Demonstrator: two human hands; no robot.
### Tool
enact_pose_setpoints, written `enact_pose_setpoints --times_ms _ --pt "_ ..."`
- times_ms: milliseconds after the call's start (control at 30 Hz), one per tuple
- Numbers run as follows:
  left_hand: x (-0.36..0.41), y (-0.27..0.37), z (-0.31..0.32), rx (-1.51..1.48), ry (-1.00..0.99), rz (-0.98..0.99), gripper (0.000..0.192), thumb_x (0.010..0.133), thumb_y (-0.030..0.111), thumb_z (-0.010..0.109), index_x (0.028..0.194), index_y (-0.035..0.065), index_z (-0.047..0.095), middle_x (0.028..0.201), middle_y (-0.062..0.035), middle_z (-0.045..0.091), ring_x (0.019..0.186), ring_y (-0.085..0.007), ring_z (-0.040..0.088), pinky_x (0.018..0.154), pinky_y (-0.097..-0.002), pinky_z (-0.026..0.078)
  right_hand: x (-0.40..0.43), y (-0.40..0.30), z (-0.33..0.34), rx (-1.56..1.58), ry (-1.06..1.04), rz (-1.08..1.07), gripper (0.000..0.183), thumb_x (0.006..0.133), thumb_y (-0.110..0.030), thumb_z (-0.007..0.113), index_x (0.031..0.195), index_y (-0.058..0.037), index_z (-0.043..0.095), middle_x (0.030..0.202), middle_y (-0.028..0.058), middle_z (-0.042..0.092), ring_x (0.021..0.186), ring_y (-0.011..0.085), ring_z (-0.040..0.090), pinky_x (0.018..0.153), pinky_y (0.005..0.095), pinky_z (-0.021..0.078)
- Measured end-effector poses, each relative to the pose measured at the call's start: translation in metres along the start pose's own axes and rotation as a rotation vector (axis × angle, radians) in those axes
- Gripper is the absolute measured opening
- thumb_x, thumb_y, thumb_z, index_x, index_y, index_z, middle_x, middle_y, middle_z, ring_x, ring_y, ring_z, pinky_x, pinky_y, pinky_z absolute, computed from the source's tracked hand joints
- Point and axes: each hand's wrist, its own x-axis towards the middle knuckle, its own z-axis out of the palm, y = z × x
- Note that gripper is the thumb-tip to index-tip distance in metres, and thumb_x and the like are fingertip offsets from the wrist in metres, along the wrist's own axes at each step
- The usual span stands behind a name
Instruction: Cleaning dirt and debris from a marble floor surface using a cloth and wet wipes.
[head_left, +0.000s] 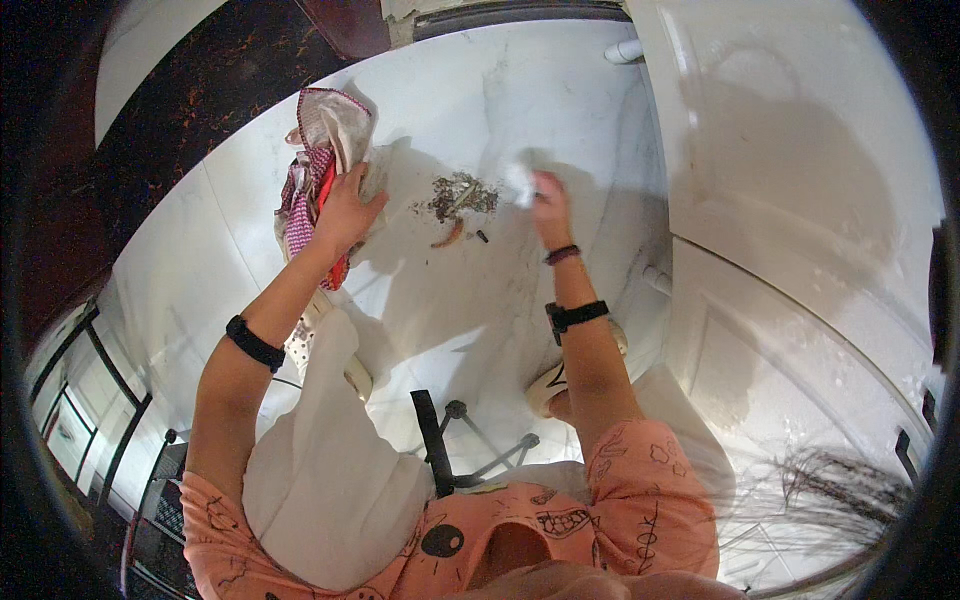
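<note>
My left hand (346, 212) lies against a bundle of cloths (304, 187), patterned pink, red and cream. Its thumb sticks out to the right, and its other fingers meet the fabric; whether they grip it I cannot tell. A heap of dark dirt and scraps (459, 196) lies on the pale marbled floor (450, 300) between my hands. Just below the heap are a curved brownish scrap (450, 234) and a small dark piece (482, 236). To its right, my right hand (551, 199) holds a white object (519, 186), blurred, perhaps tissue or paper.
White panelled doors (795, 150) line the right side, with white feet (624, 51) at their base. My shoes (550, 386) are planted on both sides. Below me is a metal-framed seat (487, 457). Dark bristles (840, 480) show at lower right, and a black metal rack (154, 480) at lower left.
</note>
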Motion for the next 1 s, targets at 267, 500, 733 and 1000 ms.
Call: enact_pose_setpoints --times_ms 267,500,733,1000 --pt "0.000 0.006 0.003 0.002 -0.014 0.019 0.056 0.073 0.020 0.057 0.120 -0.0024 0.035 0.108 -0.0253 0.043 0.103 -0.0371 0.041 0.090 -0.0371 0.032 -0.024 0.133 -0.120 -0.970 0.480 0.613 0.022 0.077 -0.010 0.045 0.096 -0.0037 0.056 0.090 0.0080 0.057 0.082 0.0229 0.051 0.073 0.0295 0.0415" --pt "-0.008 0.002 -0.006 -0.087 -0.041 0.021 0.053 0.073 0.016 0.056 0.119 0.0000 0.036 0.105 -0.0246 0.043 0.098 -0.0361 0.044 0.086 -0.0366 0.036 0.115 0.133 -0.103 -1.351 -0.021 0.669 0.021 0.079 -0.018 0.041 0.085 -0.0038 0.055 0.086 0.0123 0.056 0.082 0.0230 0.051 0.076 0.0329 0.0390" --pt "-0.010 0.002 -0.003 -0.079 -0.015 0.072 0.055 0.071 0.013 0.055 0.120 -0.0002 0.035 0.108 -0.0249 0.042 0.101 -0.0374 0.042 0.088 -0.0368 0.034 0.151 0.037 -0.003 -0.559 0.199 0.034 0.030 0.069 -0.003 0.049 0.099 -0.0055 0.054 0.100 0.0132 0.052 0.101 0.0282 0.042 0.087 0.0425 0.0303" --pt "-0.010 0.010 0.001 -0.092 -0.061 0.029 0.057 0.073 0.013 0.054 0.123 0.0004 0.031 0.115 -0.0244 0.038 0.109 -0.0379 0.037 0.093 -0.0370 0.030 0.087 0.045 -0.044 -0.172 0.164 -0.138 0.028 0.067 0.006 0.050 0.092 -0.0033 0.057 0.096 0.0143 0.054 0.095 0.0291 0.047 0.086 0.0382 0.0358"
